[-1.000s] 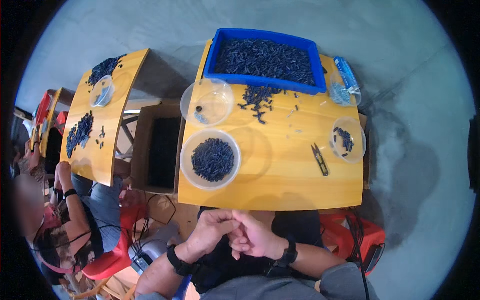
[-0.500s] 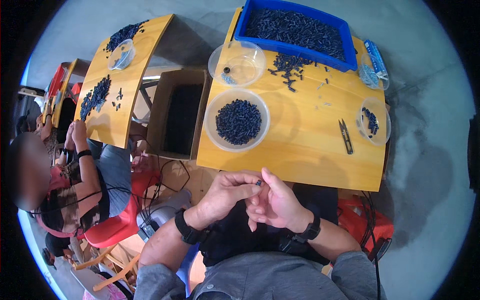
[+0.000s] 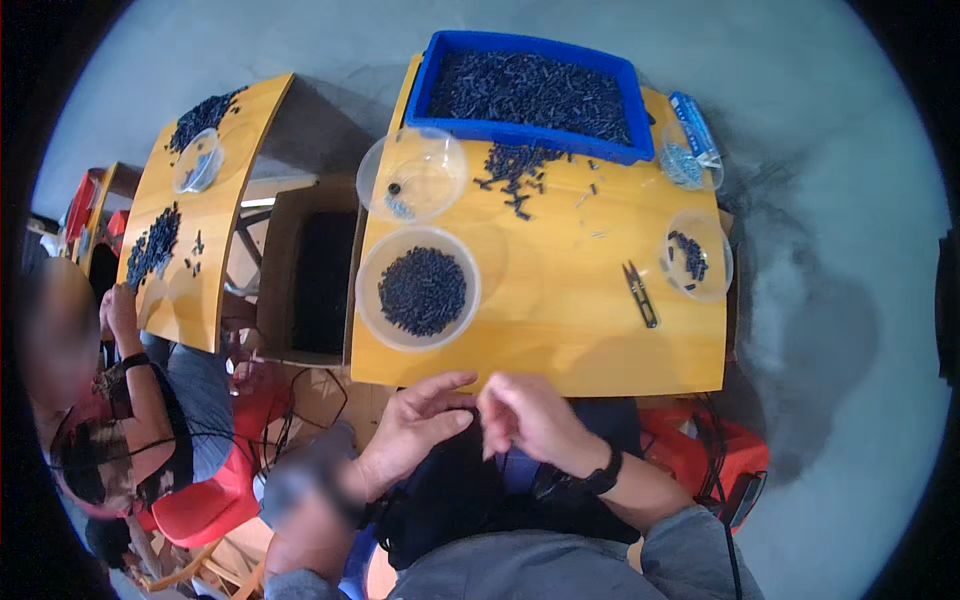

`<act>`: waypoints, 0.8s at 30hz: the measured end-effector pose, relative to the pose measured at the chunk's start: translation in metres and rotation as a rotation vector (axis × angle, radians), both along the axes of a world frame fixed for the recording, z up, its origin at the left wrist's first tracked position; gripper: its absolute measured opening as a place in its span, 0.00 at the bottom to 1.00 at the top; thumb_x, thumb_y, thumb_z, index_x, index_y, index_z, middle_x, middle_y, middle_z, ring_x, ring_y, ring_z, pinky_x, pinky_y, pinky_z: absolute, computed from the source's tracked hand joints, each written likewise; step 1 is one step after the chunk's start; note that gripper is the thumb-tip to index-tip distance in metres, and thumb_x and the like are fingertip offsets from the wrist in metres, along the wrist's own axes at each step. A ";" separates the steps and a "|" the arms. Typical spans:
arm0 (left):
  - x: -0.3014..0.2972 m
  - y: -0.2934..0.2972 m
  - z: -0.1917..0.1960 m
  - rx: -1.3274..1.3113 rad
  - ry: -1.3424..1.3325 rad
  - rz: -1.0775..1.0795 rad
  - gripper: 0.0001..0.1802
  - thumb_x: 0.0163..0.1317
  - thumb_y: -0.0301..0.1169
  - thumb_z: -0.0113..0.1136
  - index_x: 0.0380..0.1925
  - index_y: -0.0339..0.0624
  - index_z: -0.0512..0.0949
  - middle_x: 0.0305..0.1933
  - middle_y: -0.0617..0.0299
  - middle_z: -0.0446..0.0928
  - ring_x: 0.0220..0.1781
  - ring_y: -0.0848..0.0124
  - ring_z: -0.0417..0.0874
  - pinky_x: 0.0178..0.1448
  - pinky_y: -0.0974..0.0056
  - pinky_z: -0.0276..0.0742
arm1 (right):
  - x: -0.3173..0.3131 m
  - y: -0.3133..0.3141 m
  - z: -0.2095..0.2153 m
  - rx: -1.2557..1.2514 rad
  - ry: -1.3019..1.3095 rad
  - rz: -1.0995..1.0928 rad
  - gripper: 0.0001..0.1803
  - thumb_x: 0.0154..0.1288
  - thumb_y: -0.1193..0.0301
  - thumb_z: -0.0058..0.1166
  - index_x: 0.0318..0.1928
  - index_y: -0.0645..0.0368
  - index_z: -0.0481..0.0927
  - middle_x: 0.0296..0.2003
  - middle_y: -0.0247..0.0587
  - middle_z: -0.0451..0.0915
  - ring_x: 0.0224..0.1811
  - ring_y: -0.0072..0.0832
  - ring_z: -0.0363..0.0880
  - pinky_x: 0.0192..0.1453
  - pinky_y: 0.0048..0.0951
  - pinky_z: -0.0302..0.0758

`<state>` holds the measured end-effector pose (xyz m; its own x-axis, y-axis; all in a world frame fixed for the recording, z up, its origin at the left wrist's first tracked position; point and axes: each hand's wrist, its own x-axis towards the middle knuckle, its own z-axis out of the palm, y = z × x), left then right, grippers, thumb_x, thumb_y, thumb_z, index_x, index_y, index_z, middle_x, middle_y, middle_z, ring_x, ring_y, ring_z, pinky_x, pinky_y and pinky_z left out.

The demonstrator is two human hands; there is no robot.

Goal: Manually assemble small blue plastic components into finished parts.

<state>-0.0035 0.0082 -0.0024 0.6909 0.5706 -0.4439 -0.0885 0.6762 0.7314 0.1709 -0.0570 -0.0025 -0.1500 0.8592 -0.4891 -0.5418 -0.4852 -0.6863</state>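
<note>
Scissors (image 3: 641, 298), landmark. Left of scissors: bare tabletop (image 3: 560, 325), a wide lane ending at the bowl (image 3: 373, 300). Right: clear tub (image 3: 718, 258), near, blocking that side. Beyond, leftward: loose dark pieces (image 3: 520, 162), then the blue tray (image 3: 540, 137), raised wall closing off. Nearer side: open strip to the table edge (image 3: 660, 386).

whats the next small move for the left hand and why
Perhaps reach the left hand toward the nearest tub of dark pieces: that hand looks open with no piece visible in it, and the tub sits just ahead.
</note>
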 end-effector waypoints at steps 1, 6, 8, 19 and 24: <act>-0.002 -0.002 -0.005 0.009 -0.009 -0.003 0.20 0.59 0.17 0.55 0.53 0.34 0.73 0.52 0.57 0.76 0.53 0.67 0.77 0.61 0.63 0.70 | 0.018 0.004 0.008 0.117 -0.277 -0.004 0.21 0.72 0.59 0.39 0.23 0.57 0.71 0.15 0.32 0.69 0.15 0.19 0.69 0.22 0.21 0.70; -0.008 -0.009 -0.026 0.185 0.270 -0.187 0.19 0.58 0.19 0.58 0.51 0.33 0.74 0.51 0.57 0.77 0.53 0.70 0.77 0.58 0.67 0.72 | 0.125 0.021 0.025 0.359 -1.674 -0.357 0.18 0.66 0.64 0.49 0.22 0.63 0.71 0.17 0.46 0.72 0.20 0.41 0.72 0.26 0.38 0.67; -0.002 -0.006 -0.021 0.254 0.359 -0.267 0.19 0.58 0.20 0.59 0.51 0.32 0.74 0.50 0.57 0.77 0.52 0.71 0.77 0.57 0.67 0.73 | 0.167 0.021 0.022 0.253 -1.725 -0.522 0.19 0.65 0.62 0.49 0.23 0.64 0.73 0.21 0.55 0.74 0.25 0.51 0.74 0.29 0.42 0.69; -0.011 0.002 -0.043 0.205 0.328 -0.194 0.18 0.60 0.19 0.56 0.51 0.30 0.73 0.49 0.54 0.78 0.51 0.69 0.79 0.53 0.67 0.75 | 0.196 0.035 0.007 -0.018 -2.053 -0.408 0.13 0.60 0.63 0.53 0.33 0.62 0.78 0.30 0.53 0.79 0.34 0.49 0.78 0.38 0.43 0.73; -0.013 0.004 -0.041 0.184 0.321 -0.180 0.16 0.61 0.20 0.55 0.50 0.30 0.74 0.47 0.53 0.79 0.50 0.70 0.79 0.49 0.68 0.77 | 0.152 0.077 -0.013 0.450 -1.663 -0.312 0.05 0.57 0.73 0.53 0.32 0.61 0.77 0.29 0.50 0.77 0.35 0.48 0.77 0.38 0.40 0.74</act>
<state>-0.0169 0.0119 -0.0438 0.6298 0.5432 -0.5553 0.2719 0.5154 0.8126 0.3230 0.0197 -0.0157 0.4020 0.8558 0.3256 0.7878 -0.1421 -0.5993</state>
